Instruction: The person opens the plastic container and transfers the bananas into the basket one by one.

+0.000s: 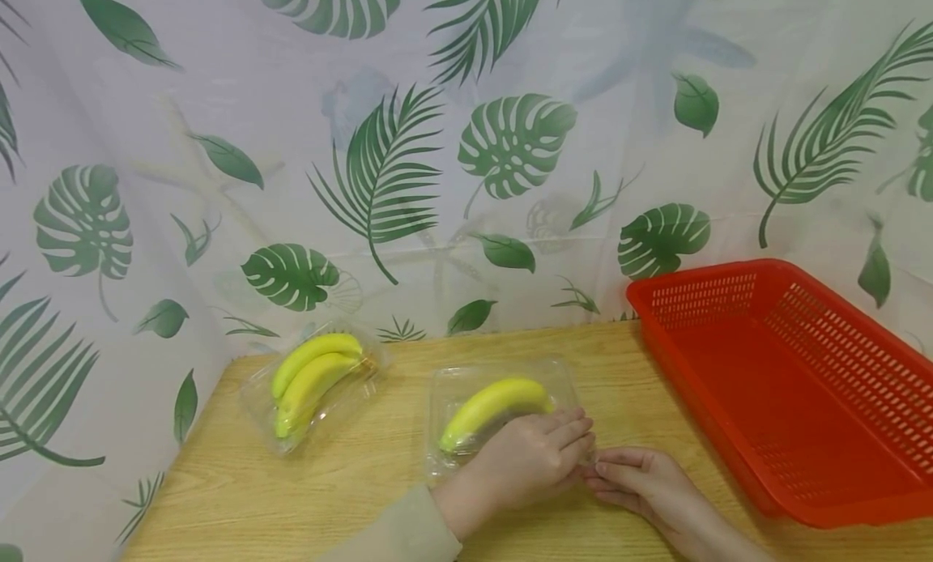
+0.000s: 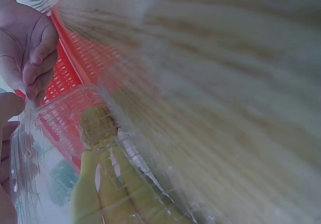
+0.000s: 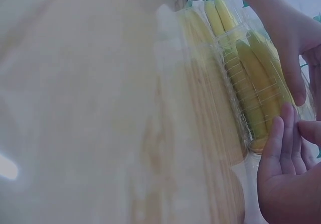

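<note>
Bananas [image 1: 496,408] lie inside a clear plastic clamshell box [image 1: 440,384] on the wooden table. Across its near right part rests my left hand [image 1: 528,457], fingers mostly straight and together over the lid; its thumb is hidden in the head view. At the box's right corner, my right hand [image 1: 649,485] pinches the plastic edge between thumb and fingers. The fingertips of both hands almost meet there. The right wrist view shows several bananas [image 3: 256,78] through the ribbed plastic, with my right fingers [image 3: 287,143] at the end of the box.
On the left stands another clear box [image 1: 255,396] with bananas [image 1: 313,384] in it. A large red plastic basket [image 1: 700,424] with perforated walls stands on the right. Behind the wooden table [image 1: 379,465] hangs a leaf-patterned sheet [image 1: 437,181].
</note>
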`<state>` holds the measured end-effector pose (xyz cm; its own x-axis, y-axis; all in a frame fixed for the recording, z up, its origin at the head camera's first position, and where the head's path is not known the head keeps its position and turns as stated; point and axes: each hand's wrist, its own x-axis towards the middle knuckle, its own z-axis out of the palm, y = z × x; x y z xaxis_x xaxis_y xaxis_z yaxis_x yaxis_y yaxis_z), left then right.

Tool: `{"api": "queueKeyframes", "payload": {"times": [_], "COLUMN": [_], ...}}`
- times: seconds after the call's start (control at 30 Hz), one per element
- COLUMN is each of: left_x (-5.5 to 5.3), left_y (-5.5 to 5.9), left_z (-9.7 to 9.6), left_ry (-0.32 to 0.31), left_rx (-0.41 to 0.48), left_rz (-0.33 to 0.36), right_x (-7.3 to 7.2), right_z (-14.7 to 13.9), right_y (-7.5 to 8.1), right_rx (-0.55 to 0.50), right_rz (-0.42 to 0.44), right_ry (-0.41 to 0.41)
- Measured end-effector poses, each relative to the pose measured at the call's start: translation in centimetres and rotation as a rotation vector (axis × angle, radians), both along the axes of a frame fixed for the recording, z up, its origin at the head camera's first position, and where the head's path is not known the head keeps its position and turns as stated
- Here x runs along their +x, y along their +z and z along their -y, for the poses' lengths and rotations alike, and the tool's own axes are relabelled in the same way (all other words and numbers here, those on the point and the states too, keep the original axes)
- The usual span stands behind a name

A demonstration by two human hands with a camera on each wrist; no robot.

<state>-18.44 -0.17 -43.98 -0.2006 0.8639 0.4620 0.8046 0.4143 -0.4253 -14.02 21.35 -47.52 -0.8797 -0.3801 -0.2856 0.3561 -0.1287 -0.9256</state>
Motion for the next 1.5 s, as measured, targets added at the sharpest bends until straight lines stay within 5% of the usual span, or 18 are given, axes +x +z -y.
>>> {"api": "queueKeyframes", "payload": {"times": [0.37,0.9,1.5], "left_x": [0.06,-0.08,-0.16], "left_y": [0.50,0.29,0.98], "left_z": [-0.19,-0.41,-0.37], "left_ry": [0.059,0.088,0.072], "left_rx": [-0.050,-0.134,-0.058], "left_rz": [0.007,-0.121,-0.004], "right_x": [0.14,0.04,0.19], "right_z": [0.12,0.18,0.12], "right_y": [0.18,0.02,0.08], "right_rx": [0.001,-0.019,-0.036], "right_rz": [0.015,-0.025,0.009], "right_ry": [-0.005,0.000,0.015]}}
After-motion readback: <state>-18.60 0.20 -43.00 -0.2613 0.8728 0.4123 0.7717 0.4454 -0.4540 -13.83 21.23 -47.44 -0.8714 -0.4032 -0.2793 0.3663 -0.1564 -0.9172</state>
